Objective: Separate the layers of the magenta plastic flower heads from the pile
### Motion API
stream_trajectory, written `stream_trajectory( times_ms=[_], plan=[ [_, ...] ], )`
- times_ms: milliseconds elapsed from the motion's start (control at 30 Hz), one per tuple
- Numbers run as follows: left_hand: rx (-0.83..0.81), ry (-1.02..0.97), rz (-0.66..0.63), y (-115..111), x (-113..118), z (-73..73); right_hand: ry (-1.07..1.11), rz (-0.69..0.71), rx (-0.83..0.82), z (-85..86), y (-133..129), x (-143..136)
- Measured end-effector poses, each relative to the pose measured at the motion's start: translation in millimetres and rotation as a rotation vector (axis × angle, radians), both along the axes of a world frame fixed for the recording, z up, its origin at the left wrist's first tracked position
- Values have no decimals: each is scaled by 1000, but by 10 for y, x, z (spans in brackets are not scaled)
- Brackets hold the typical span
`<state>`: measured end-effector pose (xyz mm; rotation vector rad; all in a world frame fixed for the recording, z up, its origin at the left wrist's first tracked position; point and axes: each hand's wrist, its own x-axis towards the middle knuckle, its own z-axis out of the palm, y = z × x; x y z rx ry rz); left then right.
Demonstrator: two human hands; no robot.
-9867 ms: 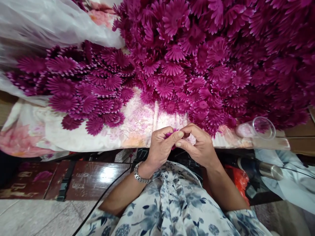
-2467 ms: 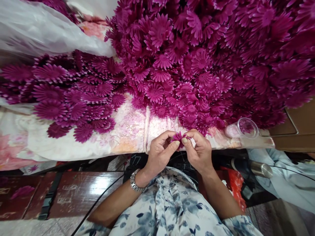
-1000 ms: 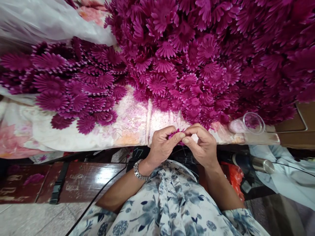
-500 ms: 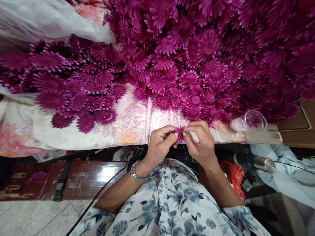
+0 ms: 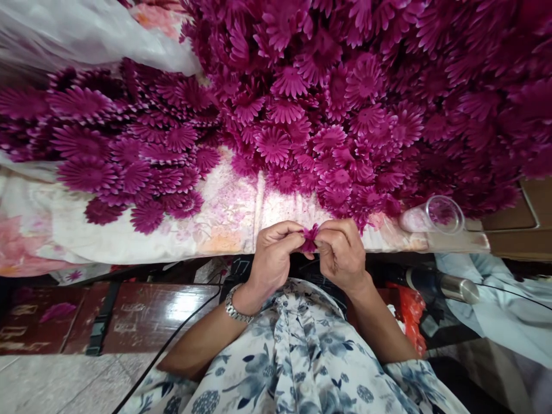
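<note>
A small magenta artificial flower piece (image 5: 310,238) is pinched between my two hands at the table's near edge. Thumb and forefinger of my left hand (image 5: 276,253) grip its left side. On its right side, my right hand (image 5: 344,253) is closed on the petals with thumb and curled fingers. The petals look bunched together, and the fingertips hide part of them. Just beyond my hands lies a large heap of magenta flower pieces (image 5: 276,145) with layered, toothed petals. To the left is another pile of stacked flower pieces (image 5: 135,175).
A clear plastic cup (image 5: 445,215) lies on its side at the table's right end. The floral tablecloth (image 5: 233,213) shows in front of the piles. White plastic sheeting (image 5: 95,37) covers the far left. Below right are a dark bottle (image 5: 459,287) and a red plastic bag (image 5: 411,319).
Both hands have shifted slightly left and a little nearer me with the flower piece. My right fingers are more curled, and the petals look more gathered. The piles stay as they were.
</note>
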<state>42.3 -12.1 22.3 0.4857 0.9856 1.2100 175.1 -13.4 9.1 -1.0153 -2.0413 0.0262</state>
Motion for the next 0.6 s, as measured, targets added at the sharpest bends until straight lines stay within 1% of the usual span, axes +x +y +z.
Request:
stream_trajectory(
  times_ms=[100,200,267,333,400,500,600],
  plan=[
    [-15,-34,42,5,20,27,25,-4,15,4,-12,-20],
    [-4,-31,56,13,43,54,24,-22,34,24,-4,-8],
    [17,-12,-2,12,52,54,8,-49,38,44,12,20],
    [48,4,-113,6,53,34,-11,-68,34,66,33,52],
    [78,10,-183,-2,44,-1,-9,-43,0,88,51,78],
    [140,49,-158,-12,17,-59,58,47,-115,112,64,97],
    [236,151,-146,-18,-17,-105,113,92,-195,113,64,106]
  ],
)
